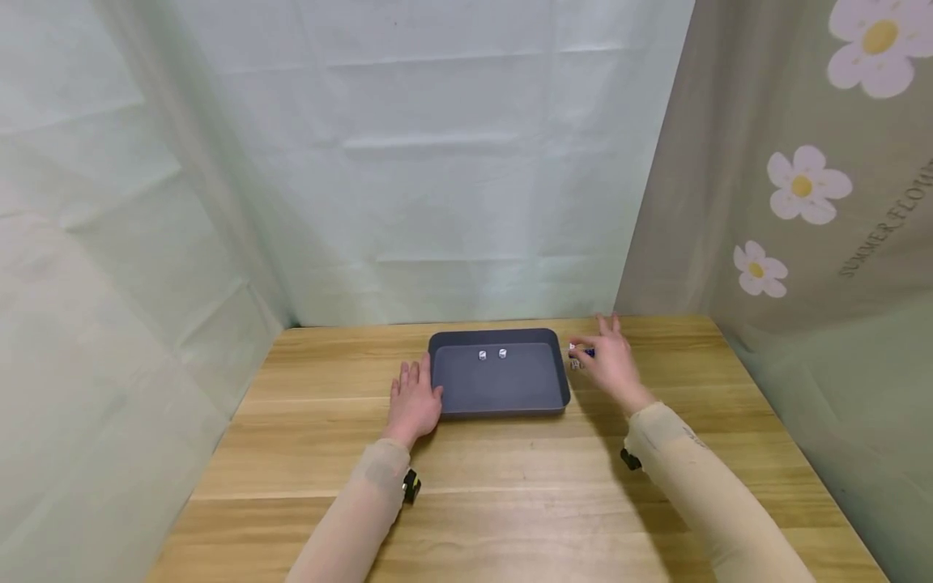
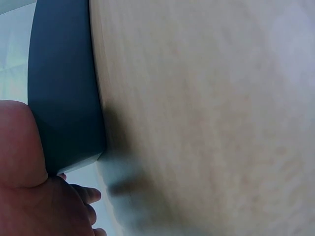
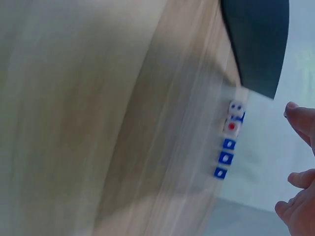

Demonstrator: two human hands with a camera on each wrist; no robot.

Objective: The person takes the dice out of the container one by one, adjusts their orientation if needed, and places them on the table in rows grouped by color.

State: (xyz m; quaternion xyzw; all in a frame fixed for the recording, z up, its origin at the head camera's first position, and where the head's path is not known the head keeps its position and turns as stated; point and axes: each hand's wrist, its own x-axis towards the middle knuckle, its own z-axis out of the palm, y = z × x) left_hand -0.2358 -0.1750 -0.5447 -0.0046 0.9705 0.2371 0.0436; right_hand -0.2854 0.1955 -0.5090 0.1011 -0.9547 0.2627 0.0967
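Note:
A dark grey rectangular tray (image 1: 503, 401) lies on the table, with a white die (image 1: 483, 355) and another white die (image 1: 502, 353) inside near its back. My left hand (image 1: 414, 401) rests at the tray's left side, fingers extended, thumb at the front left corner. Beyond the tray's right side, my right hand (image 1: 614, 364) pinches a white die (image 1: 572, 346) between thumb and index finger, mostly hidden in the right wrist view. Below that hand, a row on the table holds two white dice (image 3: 231, 127) and several blue dice (image 3: 225, 158).
The wooden table (image 1: 525, 502) carries the tray near its back edge. Pale cloth (image 1: 452, 162) hangs behind and at the left; a cloth with printed flowers (image 1: 809, 185) hangs at the right.

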